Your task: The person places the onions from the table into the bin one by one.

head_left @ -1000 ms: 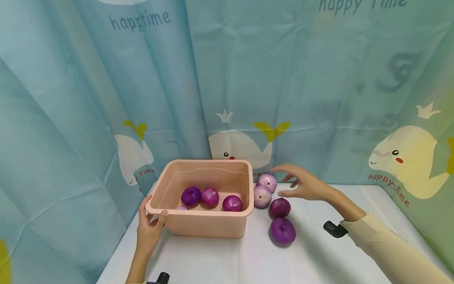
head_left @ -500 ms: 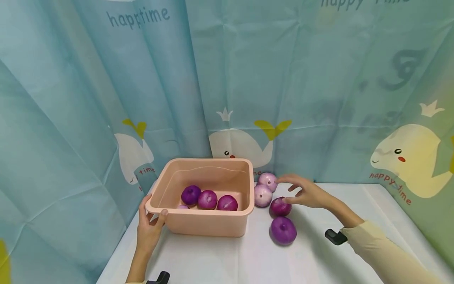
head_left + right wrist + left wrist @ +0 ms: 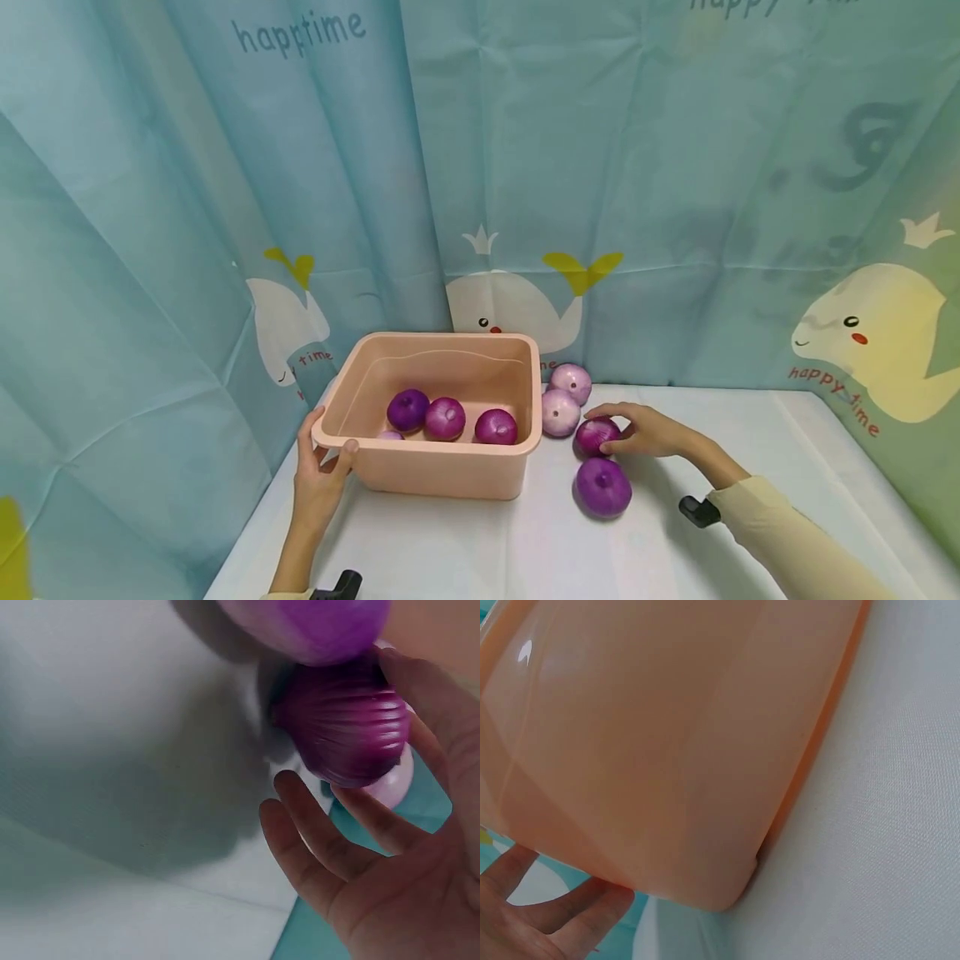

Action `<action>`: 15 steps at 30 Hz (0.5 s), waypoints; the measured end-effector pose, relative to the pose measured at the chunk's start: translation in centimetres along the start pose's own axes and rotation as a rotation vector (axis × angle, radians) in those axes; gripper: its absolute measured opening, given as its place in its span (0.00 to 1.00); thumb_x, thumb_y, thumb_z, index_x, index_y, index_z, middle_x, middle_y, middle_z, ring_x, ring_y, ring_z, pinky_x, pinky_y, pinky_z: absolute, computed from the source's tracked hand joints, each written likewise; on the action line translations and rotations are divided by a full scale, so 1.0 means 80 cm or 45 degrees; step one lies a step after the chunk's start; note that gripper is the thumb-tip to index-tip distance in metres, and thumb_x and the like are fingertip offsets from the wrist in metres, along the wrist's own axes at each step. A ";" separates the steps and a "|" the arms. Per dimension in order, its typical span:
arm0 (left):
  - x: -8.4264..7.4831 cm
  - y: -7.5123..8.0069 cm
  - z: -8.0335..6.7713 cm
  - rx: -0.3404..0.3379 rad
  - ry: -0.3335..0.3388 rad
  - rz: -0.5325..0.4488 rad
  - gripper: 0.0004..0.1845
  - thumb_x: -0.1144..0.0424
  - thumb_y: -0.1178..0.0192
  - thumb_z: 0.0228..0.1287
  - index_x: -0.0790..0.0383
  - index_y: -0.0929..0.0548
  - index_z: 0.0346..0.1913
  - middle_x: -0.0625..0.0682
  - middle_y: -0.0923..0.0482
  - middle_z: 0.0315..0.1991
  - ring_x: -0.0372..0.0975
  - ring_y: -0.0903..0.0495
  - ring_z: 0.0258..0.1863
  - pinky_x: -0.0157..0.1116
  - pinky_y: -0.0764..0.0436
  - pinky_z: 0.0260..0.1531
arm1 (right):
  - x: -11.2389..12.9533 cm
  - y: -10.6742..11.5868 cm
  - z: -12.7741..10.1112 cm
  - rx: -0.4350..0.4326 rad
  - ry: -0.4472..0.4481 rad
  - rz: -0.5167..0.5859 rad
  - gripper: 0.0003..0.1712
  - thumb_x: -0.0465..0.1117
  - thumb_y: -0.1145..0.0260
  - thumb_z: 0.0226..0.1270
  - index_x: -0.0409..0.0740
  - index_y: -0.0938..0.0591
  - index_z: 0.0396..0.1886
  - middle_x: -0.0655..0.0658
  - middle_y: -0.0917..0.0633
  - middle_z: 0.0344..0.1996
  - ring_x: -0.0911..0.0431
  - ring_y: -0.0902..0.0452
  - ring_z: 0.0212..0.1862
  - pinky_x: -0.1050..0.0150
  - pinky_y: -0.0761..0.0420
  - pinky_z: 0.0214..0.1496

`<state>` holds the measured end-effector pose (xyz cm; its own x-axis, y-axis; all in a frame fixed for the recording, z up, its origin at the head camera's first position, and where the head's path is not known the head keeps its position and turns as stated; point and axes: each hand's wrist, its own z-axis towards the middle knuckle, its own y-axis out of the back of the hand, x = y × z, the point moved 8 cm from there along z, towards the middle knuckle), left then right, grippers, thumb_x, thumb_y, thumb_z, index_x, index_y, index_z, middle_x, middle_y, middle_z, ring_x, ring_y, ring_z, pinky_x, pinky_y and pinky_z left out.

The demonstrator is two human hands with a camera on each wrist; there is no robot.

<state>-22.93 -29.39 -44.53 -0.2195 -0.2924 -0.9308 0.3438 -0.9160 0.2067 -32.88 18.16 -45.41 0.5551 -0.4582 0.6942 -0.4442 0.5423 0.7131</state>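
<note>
Right hand (image 3: 651, 432) has dropped onto dark onion (image 3: 596, 434), fingers curling round it; loose grip risks rolling it against neighbouring pale onion (image 3: 559, 412).

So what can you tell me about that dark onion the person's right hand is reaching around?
The dark onion is round, deep reddish purple, with fine ribbed lines running over its skin, which looks dry and slightly glossy. It sits on the white tablecloth just right of the pink tub, between a paler onion behind and a brighter purple onion in front. The right hand curls round it, thumb and fingers touching its sides. It has not left the cloth.
</note>
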 end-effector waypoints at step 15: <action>0.001 0.000 0.000 0.001 -0.028 0.019 0.42 0.66 0.41 0.74 0.47 0.51 0.82 0.57 0.46 0.79 0.58 0.35 0.71 0.17 0.25 0.46 | -0.015 -0.008 0.002 -0.017 -0.065 0.142 0.27 0.39 0.26 0.66 0.38 0.21 0.63 0.38 0.18 0.55 0.51 0.20 0.51 0.64 0.16 0.49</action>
<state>-22.98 -29.39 -44.57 -0.2344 -0.3124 -0.9206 0.3467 -0.9116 0.2211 -33.35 18.26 -46.67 0.4663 -0.4293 0.7735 -0.4916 0.6012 0.6300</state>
